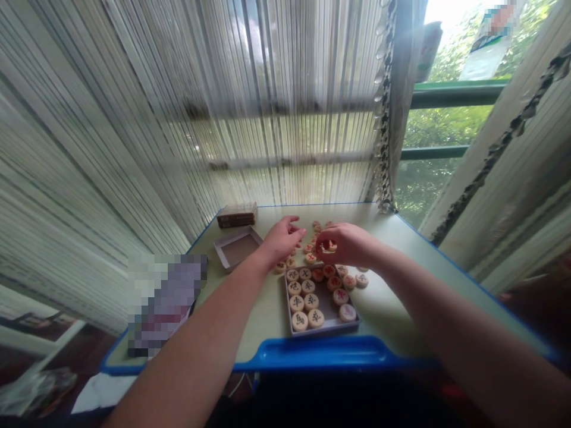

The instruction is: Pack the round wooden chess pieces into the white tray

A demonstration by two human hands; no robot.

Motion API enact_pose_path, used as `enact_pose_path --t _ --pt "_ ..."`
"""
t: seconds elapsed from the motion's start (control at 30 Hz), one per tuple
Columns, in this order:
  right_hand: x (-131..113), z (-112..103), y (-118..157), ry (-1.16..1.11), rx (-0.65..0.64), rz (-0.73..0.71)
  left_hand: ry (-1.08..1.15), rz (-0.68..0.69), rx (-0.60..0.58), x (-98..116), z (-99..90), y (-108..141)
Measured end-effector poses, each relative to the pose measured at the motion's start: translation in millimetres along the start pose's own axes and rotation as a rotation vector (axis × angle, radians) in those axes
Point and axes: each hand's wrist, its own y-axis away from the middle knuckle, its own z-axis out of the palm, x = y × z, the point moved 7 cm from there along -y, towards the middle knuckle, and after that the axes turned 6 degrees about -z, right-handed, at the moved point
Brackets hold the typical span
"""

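Striped curtains (285, 131) hang behind a pale table (379, 309) rimmed by a blue edge (321, 352). Leftmost, a pixelated object (172, 309) reaches the left rim. Next, a brown box (237, 215) sits near the back corner, a shallow tray (238, 248) just before it. Bare tabletop separates that tray from an open box (328, 306), set close to the front edge. The left hand (285, 238) is beside loose pieces (310, 257), fingers apart. Inside the open box, black-marked pieces (311, 301) fill two columns at left; red-marked pieces (341, 296) line the right, with space between. The right hand (341, 245) arches over loose pieces, fingers curled; I cannot tell whether they grip one. Open tabletop continues rightward beneath its forearm.
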Motion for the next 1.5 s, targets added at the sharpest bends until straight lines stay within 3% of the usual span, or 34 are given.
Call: enact_pose_path --t 0.07,0.13,0.2,0.3,0.43,0.67,0.97,1.5 --pt "-6.0 4.2 1.6 -0.071 -0.101 0.005 -0.258 0.131 0.164 7.4 -10.0 2.3" --pt "-11.9 7.2 3.2 -0.113 -0.167 0.006 -0.527 0.254 0.250 14.7 -9.4 7.3" --pt "-15.3 8.5 4.6 -0.097 -0.193 0.015 -0.714 0.290 0.251 15.9 -2.7 10.4" --pt "-15.7 9.2 6.3 -0.046 -0.205 0.032 -0.815 0.288 0.225 14.8 4.6 12.6" --pt "-15.1 11.0 8.4 -0.014 -0.235 0.044 -0.841 0.329 0.227 15.3 4.8 13.8" --pt "-20.8 12.3 10.6 0.030 -0.290 0.071 -0.813 0.307 0.174 6.0 7.3 11.2" --pt "-21.6 11.1 10.6 0.063 -0.348 0.075 -0.791 0.271 0.192 4.4 7.5 10.8" --pt "-18.3 14.6 11.1 0.063 -0.326 0.081 -0.771 0.311 0.149 7.9 10.5 14.0"
